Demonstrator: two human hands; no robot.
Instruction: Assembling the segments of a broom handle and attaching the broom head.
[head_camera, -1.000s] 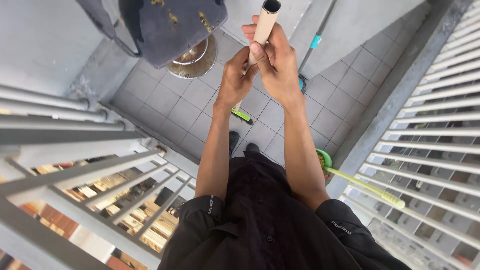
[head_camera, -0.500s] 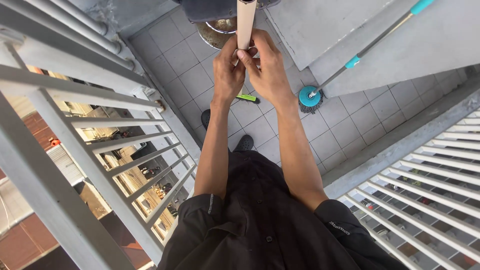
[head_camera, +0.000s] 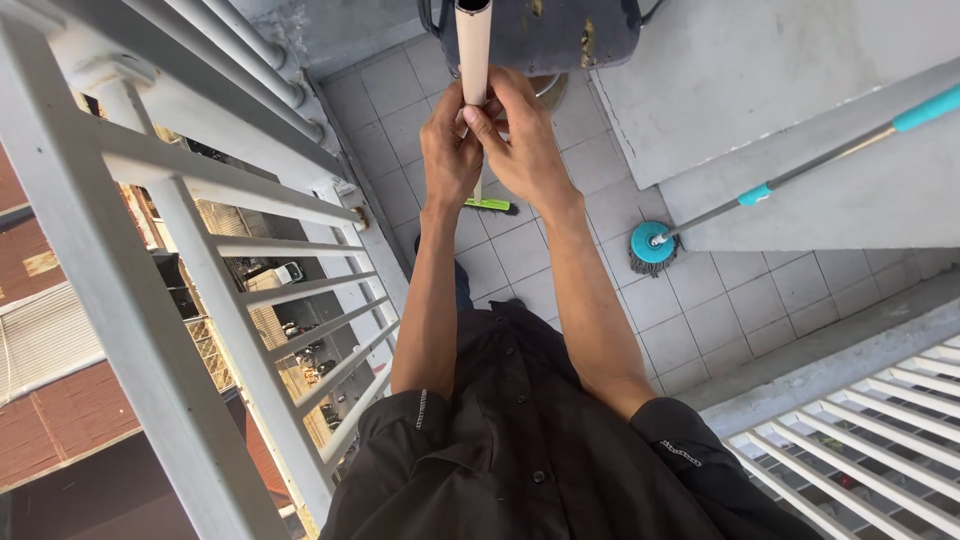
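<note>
1. Since the earlier frame the view has swung rightward: the railing now fills more of the left side, the spin mop has slid toward the right, and both hands sit a little lower and further left on the pole, clasped the same way as before.
2. The left hand (head_camera: 449, 152) has its grip pressed together around the beige pole (head_camera: 473, 42), fingers wrapped on the pole's left side.
3. The right hand (head_camera: 522, 145) also closes its grip on the pole, thumb across the front, touching the left hand.
4. The pole stands nearly upright, its hollow top end near the top edge of the view, its lower part hidden behind the hands.
5. Just below the hands a green brush head (head_camera: 490, 205) lies on the grey tiled floor (head_camera: 700, 300), in line with the pole.
6. A spin mop (head_camera: 652, 244) with a teal round head rests on the floor toward the right, its handle slanting up against the grey wall (head_camera: 760, 90).
7. A dark, stained object (head_camera: 560, 35) sits at the top edge, behind the pole; what it is I cannot tell.
8. The white metal railing (head_camera: 200, 260) runs along the floor's left edge, with a street far below; another railing (head_camera: 860, 430) crosses the bottom right corner.
9. The person's black shirt (head_camera: 520, 440) fills the bottom middle.
</note>
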